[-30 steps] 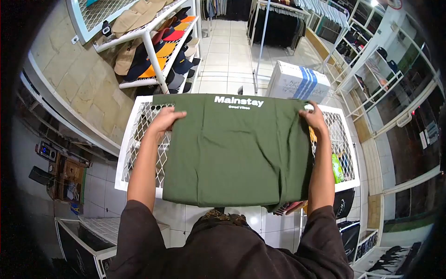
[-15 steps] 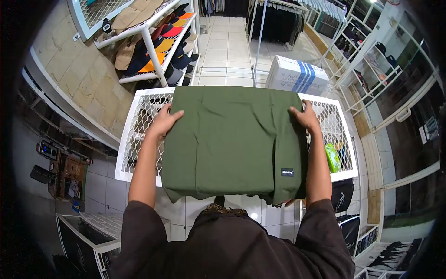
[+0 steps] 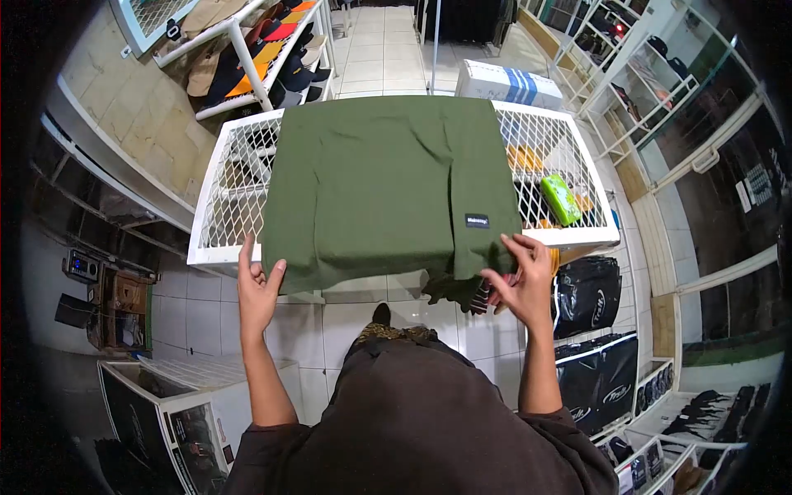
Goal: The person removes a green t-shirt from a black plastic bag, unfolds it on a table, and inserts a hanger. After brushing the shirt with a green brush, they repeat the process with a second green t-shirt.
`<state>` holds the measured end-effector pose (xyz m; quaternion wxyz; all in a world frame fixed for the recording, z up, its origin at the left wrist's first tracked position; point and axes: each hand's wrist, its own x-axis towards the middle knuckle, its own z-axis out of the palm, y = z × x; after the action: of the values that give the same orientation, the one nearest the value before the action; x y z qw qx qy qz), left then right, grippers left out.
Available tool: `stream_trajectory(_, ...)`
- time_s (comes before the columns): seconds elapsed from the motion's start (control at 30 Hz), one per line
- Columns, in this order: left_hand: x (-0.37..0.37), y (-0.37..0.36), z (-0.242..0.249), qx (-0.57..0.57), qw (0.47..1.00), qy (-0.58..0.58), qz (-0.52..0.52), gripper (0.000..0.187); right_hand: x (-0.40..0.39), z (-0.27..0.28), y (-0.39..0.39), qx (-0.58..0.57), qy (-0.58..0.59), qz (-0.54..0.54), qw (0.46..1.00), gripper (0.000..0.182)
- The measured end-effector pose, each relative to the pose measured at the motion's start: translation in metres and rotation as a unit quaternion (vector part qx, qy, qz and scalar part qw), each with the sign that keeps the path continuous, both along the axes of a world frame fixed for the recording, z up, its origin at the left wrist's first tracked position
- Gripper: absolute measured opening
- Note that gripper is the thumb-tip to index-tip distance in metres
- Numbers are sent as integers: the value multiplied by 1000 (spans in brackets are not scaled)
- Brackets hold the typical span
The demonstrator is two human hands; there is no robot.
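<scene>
An olive-green folded garment [image 3: 371,181] lies over the white mesh-topped table [image 3: 231,190], its near end hanging past the front edge. A small dark label [image 3: 477,220] sits near its right side. My left hand [image 3: 260,293] is at the near left corner, thumb against the cloth and fingers stretched upward, spread apart. My right hand [image 3: 526,285] is at the near right corner, index finger and thumb apart on the cloth's edge; its other fingers are partly hidden. Below that corner dangles some dark, striped fabric [image 3: 478,295].
A green packet [image 3: 561,200] lies on the mesh at right. Beyond the table stands a white box with blue stripes [image 3: 507,85]. A rack of caps [image 3: 264,62] is at upper left. Black bags [image 3: 587,297] hang at right, and a white cabinet [image 3: 177,412] stands at lower left.
Both hands have slid from the garment's far sides toward its near corners. The view has tilted down, so table and garment sit higher. The garment's near edge hangs over the front.
</scene>
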<state>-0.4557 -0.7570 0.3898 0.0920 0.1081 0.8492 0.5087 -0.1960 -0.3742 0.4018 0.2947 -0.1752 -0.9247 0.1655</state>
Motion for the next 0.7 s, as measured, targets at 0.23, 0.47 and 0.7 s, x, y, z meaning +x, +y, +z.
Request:
stream_trajectory(0.23,41,18,-31,205,973,70,81,54,4,-53,9,126,104,-40,986,45)
stream_trajectory(0.47,44,4,-26,263,960,-44,83,29,-1,-60,6,45,136,-116,983,34)
stream_trajectory(0.7,38,-7,-31,289,952,-61,76,30,6,-53,19,-199,273,-160,928,22)
